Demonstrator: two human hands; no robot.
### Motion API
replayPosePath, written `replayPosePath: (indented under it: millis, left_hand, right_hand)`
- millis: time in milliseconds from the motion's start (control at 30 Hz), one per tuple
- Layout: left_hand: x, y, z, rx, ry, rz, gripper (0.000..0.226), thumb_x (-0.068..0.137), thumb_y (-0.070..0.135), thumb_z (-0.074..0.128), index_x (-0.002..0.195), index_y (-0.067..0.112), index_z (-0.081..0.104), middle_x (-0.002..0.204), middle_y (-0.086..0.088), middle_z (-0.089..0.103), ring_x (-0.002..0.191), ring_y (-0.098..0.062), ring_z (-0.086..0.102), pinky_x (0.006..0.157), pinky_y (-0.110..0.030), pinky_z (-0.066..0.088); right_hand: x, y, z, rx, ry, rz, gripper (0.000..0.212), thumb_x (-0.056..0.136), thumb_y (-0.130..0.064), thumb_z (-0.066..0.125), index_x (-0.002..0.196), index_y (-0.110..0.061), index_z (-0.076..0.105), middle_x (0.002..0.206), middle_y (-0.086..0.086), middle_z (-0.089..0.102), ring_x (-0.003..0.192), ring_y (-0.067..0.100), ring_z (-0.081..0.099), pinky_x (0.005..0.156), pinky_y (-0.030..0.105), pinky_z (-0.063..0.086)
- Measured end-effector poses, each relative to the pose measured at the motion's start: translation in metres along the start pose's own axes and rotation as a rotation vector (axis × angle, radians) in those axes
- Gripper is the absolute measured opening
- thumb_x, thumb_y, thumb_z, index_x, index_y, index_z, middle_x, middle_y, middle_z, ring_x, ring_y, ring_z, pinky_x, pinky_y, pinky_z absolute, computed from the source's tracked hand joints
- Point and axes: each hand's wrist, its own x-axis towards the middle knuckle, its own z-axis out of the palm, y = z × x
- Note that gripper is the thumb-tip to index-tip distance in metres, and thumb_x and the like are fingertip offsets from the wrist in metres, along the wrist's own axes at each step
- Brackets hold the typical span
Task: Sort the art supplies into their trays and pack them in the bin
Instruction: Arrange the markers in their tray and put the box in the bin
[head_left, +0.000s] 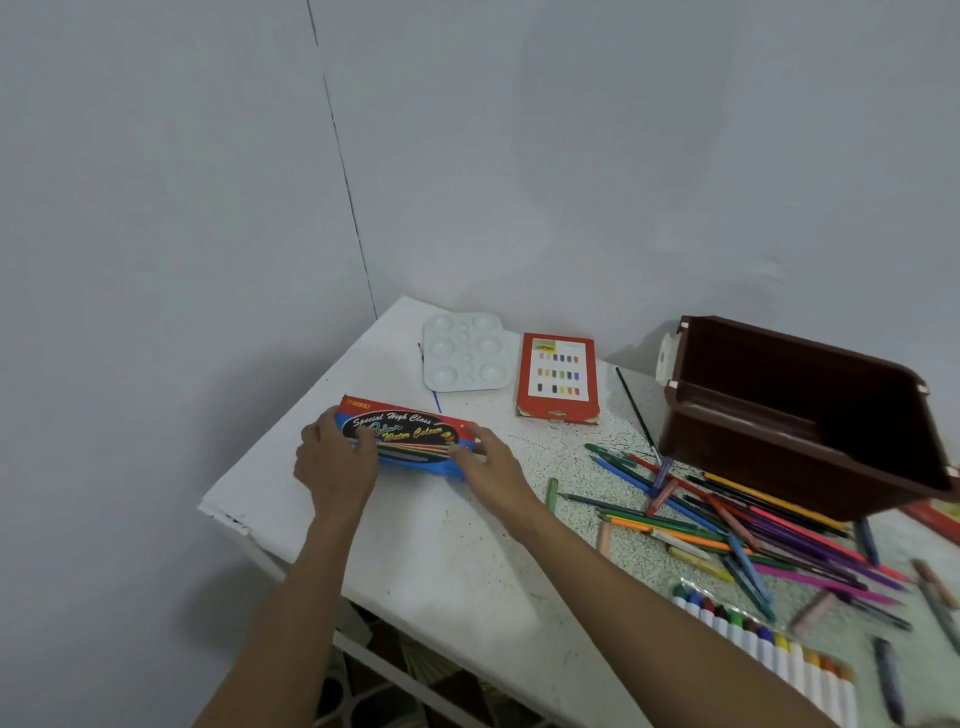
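A person's left hand (337, 462) and right hand (488, 467) grasp a red-and-blue pencil box (410, 436) by its two ends, the left hand's fingers curled round the left end and the right hand clasping the right end. The box lies flat on a white desk (441, 551), close to its left edge. In the desk's far left corner sits a white paint palette (462, 353), with a red paint box (558, 376) printed with colour swatches just beside it along the far edge. A brown bin (800, 415) stands towards the far right, open side up, and a thin black brush (636, 405) lies between it and the red paint box. Loose coloured pencils and crayons (727, 519) sprawl in a heap in front of the bin, some reaching under its near side. Near the desk's front edge on the right lies a clear tray of crayons (763, 639), set in a row.
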Motion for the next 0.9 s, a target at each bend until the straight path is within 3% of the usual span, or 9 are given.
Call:
replayPosePath:
  millis: [100,233,367,467,567,667,800,900]
  left_hand:
    - [-0.013,0.028,0.003,-0.222,-0.003,-0.011,0.045,0.098,0.025,0.057,0.139,0.011,0.046,0.131,-0.017,0.05,0.114,-0.029,0.056,0.092,-0.045,0.048]
    - [-0.028,0.052,0.014,-0.409,-0.066,0.02,0.027,0.097,0.025,0.059,0.122,0.016,0.059,0.122,-0.01,0.056,0.104,-0.019,0.056,0.083,-0.032,0.048]
    - [-0.054,0.072,0.036,-0.619,-0.321,-0.034,0.016,0.094,0.021,0.065,0.109,0.017,0.063,0.115,-0.007,0.065,0.105,-0.02,0.063,0.083,-0.035,0.054]
    - [-0.079,0.094,0.046,-0.803,-0.559,-0.144,0.022,0.093,0.018,0.066,0.114,0.014,0.061,0.113,-0.009,0.067,0.102,-0.019,0.065,0.077,-0.032,0.055]
    - [-0.106,0.113,0.058,-0.91,-0.716,-0.133,0.038,0.09,0.018,0.069,0.126,0.016,0.057,0.119,-0.007,0.067,0.106,-0.019,0.067,0.073,-0.025,0.056]
    - [-0.134,0.127,0.071,-1.031,-0.845,-0.154,0.051,0.088,0.013,0.07,0.135,0.015,0.051,0.124,-0.008,0.064,0.106,-0.022,0.068,0.078,-0.031,0.059]
    - [-0.168,0.145,0.085,-1.09,-1.062,-0.086,0.044,0.08,0.016,0.07,0.123,0.01,0.059,0.113,-0.016,0.069,0.107,-0.033,0.067,0.088,-0.042,0.058]
    - [-0.188,0.157,0.091,-1.009,-1.176,0.049,0.034,0.079,0.014,0.071,0.111,0.006,0.064,0.107,-0.015,0.07,0.106,-0.034,0.066,0.087,-0.038,0.057]
  right_hand:
    - [-0.004,0.001,-0.022,0.058,0.171,0.022,0.04,0.101,-0.03,0.052,0.14,-0.024,0.045,0.124,-0.002,0.058,0.109,0.011,0.057,0.091,0.031,0.05]
    - [-0.015,0.008,-0.065,0.166,0.436,0.049,0.029,0.101,-0.025,0.052,0.13,-0.023,0.051,0.1,-0.006,0.06,0.09,0.006,0.06,0.071,0.025,0.051]
    - [-0.037,0.024,-0.111,0.23,0.609,0.09,0.019,0.1,-0.025,0.056,0.118,-0.02,0.058,0.096,-0.001,0.065,0.085,0.011,0.065,0.069,0.03,0.055]
    - [-0.056,0.04,-0.142,0.297,0.703,0.145,0.02,0.097,-0.02,0.061,0.116,-0.014,0.062,0.099,0.003,0.067,0.087,0.016,0.067,0.076,0.037,0.059]
    - [-0.081,0.058,-0.171,0.363,0.784,0.165,0.012,0.095,-0.014,0.064,0.106,-0.011,0.063,0.097,0.005,0.066,0.083,0.016,0.064,0.07,0.032,0.054]
    - [-0.106,0.078,-0.19,0.419,0.839,0.197,0.007,0.094,-0.011,0.064,0.1,-0.015,0.063,0.1,0.006,0.065,0.096,0.025,0.063,0.088,0.044,0.055]
    - [-0.136,0.098,-0.206,0.5,0.859,0.238,0.013,0.095,-0.01,0.061,0.103,-0.02,0.064,0.106,0.008,0.067,0.098,0.026,0.065,0.091,0.051,0.055]
    - [-0.153,0.11,-0.216,0.551,0.843,0.259,0.013,0.094,-0.008,0.062,0.103,-0.016,0.067,0.106,0.013,0.069,0.097,0.028,0.067,0.089,0.051,0.056]
